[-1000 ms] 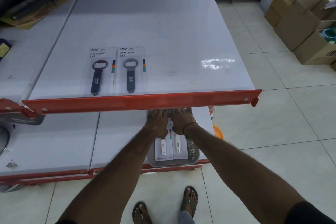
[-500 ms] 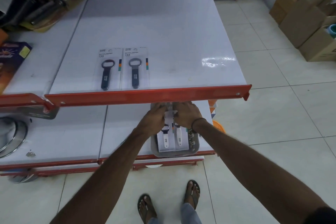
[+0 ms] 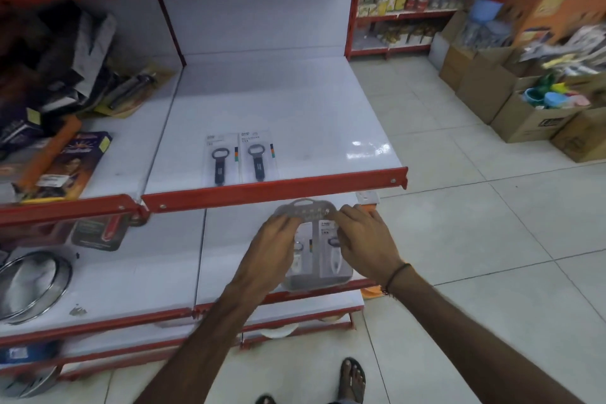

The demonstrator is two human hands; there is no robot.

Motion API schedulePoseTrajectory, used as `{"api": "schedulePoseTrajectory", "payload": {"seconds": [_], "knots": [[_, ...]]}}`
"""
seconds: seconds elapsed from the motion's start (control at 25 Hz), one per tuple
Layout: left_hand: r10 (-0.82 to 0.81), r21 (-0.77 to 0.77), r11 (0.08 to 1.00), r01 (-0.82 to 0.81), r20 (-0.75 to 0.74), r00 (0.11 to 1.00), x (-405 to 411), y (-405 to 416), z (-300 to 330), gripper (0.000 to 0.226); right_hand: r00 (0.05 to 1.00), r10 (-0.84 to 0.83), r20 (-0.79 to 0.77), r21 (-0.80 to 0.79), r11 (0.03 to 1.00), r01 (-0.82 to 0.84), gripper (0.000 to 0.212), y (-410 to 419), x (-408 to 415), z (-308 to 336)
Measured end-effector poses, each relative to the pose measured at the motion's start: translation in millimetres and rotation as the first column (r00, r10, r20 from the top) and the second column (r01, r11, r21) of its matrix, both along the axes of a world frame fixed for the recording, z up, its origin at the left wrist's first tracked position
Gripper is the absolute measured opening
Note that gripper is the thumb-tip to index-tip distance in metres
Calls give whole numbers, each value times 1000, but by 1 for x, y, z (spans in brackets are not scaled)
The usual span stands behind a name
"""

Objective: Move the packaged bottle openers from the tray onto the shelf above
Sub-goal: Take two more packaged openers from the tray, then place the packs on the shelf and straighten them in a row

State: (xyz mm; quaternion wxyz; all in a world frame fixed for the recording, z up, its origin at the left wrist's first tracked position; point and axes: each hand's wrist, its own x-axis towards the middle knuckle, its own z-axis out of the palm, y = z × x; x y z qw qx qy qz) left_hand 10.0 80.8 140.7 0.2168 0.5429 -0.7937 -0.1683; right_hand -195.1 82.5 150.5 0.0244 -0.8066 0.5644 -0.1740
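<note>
A grey tray [image 3: 306, 207] sits on the lower shelf, under the red lip of the upper white shelf [image 3: 295, 108]. Over the tray, my left hand [image 3: 273, 248] grips one packaged bottle opener [image 3: 300, 256] with a white handle, mostly hidden by my fingers. My right hand [image 3: 362, 236] grips a second packaged opener [image 3: 329, 248] at its top edge. The two packs are held slightly apart, with the tray showing between them. Two dark-handled packaged openers [image 3: 221, 159] [image 3: 259, 156] lie side by side at the front left of the upper shelf.
The red lip [image 3: 275, 192] of the upper shelf juts out above the tray. The neighbouring shelf on the left holds boxed goods [image 3: 70, 164] and dark packs. Round metal lids [image 3: 29, 285] lie at the lower left. Cardboard boxes [image 3: 511, 102] stand on the tiled floor to the right.
My hands have drawn back from under the upper shelf and spread apart, each with one pack from the tray. My view has tilted up, showing more of the shelving.
</note>
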Motion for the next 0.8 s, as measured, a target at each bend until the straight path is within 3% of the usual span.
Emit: {"api": "schedulePoseTrajectory", "payload": {"seconds": [0.16, 0.36, 0.56, 0.8], "knots": [[-19, -303, 953, -21, -128, 992, -4, -10, 63, 35, 995, -6, 101, -100, 995, 16, 34, -5, -6, 76], [4, -354, 931, -88, -232, 973, -10, -81, 134, 29, 961, -62, 271, -11, 998, 67, 36, -65, -19, 156], [97, -115, 985, -126, -228, 969, -17, -175, 170, 33, 915, -234, 328, 178, 967, 183, 39, -159, -18, 197], [133, 104, 987, -125, -78, 988, -24, -217, 139, 28, 970, -228, 87, 347, 920, 185, 53, -219, -3, 159]]}}
